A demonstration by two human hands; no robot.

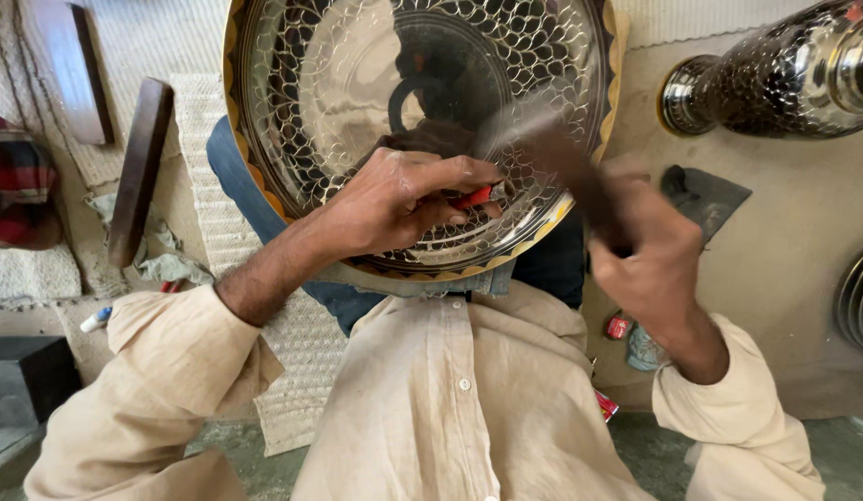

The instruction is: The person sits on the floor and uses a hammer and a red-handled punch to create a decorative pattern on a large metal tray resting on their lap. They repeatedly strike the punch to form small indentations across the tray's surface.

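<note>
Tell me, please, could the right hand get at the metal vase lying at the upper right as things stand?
Probably yes: the vase lies beyond the right hand with bare floor between, but that hand is gripping a blurred dark tool.

I see everything through one camera on my head, tilted steeply down over my own chest and lap. It sits close: my shirt (450, 390) fills the bottom of the frame, my left hand (403, 199) and right hand (654, 255) the middle, the big metal plate (338, 83) the top. Floor mat (204, 121) and vase (784, 79) crowd the edges.
</note>
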